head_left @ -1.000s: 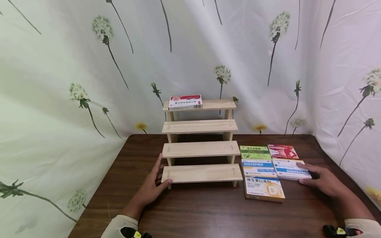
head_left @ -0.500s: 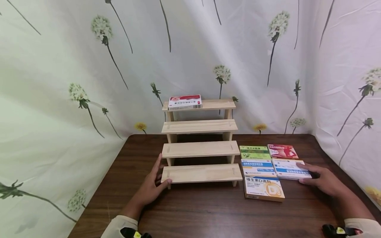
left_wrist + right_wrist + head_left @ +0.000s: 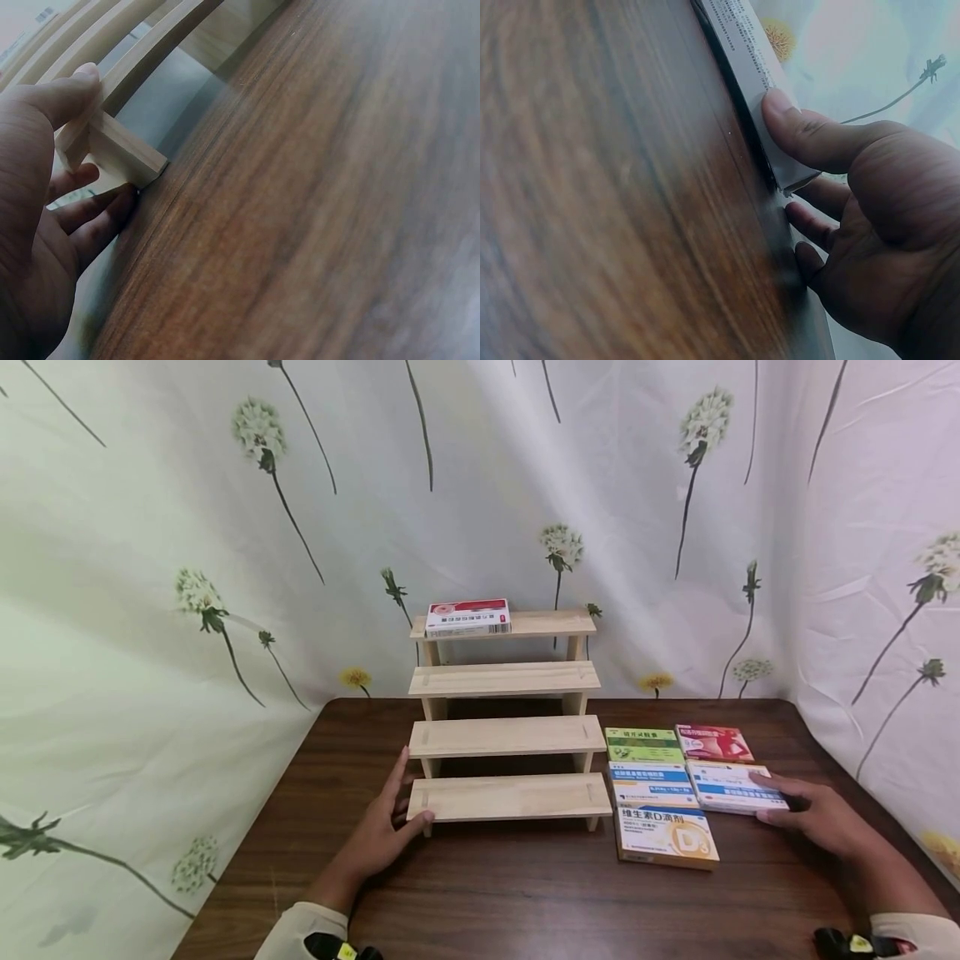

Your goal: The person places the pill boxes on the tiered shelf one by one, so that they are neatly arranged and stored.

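A stepped wooden rack (image 3: 510, 799) stands on the table, a white and red medicine box (image 3: 468, 617) lying on the left of its top step. My left hand (image 3: 381, 827) holds the rack's lower left end. Its thumb lies on the bottom step's front corner, its other fingers beside the left end and leg. My right hand (image 3: 821, 817) grips the right end of a white and blue medicine box (image 3: 731, 787) lying flat on the table. In the right wrist view the thumb (image 3: 784, 116) presses the box's near side; the fingers behind it are partly hidden.
Left of the gripped box lie a green box (image 3: 643, 746), another white and blue box (image 3: 652, 784) and an orange and white vitamin D box (image 3: 666, 837). A red box (image 3: 713, 742) lies behind it. Flower-printed cloth (image 3: 480, 510) hangs around the dark wooden table (image 3: 525, 893).
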`<state>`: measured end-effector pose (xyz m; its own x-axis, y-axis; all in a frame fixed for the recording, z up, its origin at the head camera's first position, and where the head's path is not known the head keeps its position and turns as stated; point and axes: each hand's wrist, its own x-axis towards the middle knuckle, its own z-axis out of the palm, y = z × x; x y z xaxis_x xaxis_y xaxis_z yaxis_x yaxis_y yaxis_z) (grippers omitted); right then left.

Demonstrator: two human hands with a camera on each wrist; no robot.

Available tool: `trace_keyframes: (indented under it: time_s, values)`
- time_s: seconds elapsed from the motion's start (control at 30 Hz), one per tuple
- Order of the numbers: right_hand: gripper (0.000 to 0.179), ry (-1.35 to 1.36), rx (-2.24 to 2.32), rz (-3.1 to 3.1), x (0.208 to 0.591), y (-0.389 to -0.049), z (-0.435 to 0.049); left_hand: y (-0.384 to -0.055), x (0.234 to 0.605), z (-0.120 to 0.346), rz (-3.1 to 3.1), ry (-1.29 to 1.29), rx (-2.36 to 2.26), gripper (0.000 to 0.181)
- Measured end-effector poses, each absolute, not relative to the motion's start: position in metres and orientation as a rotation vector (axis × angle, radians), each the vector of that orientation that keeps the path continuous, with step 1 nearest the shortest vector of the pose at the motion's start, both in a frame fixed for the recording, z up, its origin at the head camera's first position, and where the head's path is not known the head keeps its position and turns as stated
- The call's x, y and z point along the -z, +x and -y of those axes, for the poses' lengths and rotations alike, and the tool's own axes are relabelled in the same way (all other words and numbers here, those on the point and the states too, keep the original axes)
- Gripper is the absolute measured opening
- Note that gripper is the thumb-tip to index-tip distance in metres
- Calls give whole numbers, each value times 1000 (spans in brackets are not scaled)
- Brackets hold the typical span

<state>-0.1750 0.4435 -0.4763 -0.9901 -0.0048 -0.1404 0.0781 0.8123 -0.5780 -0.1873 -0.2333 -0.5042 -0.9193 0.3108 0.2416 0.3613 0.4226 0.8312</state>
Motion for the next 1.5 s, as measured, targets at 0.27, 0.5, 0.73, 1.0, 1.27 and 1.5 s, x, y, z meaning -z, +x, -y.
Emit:
trace_keyframes:
  time_s: [0.27,0.5,0.73,1.0,1.27,1.5]
  values:
    - [82,35,917,-2875,477,-175,-446,-187,504,233,2592,-632,1557,105]
    - [79,41,949,-2864,476,-174,-450,-186,504,233,2589,-634,1551,104]
    - [75,35,993,-2859,475,-172,-452,-186,504,233,2595,-629,1546,104]
    - [75,78,983,-2862,475,-172,-454,-186,503,233,2602,-618,1547,104]
    - [72,119,1034,-2870,472,-170,-457,-186,504,232,2606,-610,1555,104]
    - [71,172,1098,-2864,469,-168,-454,-187,505,233,2590,-627,1539,104]
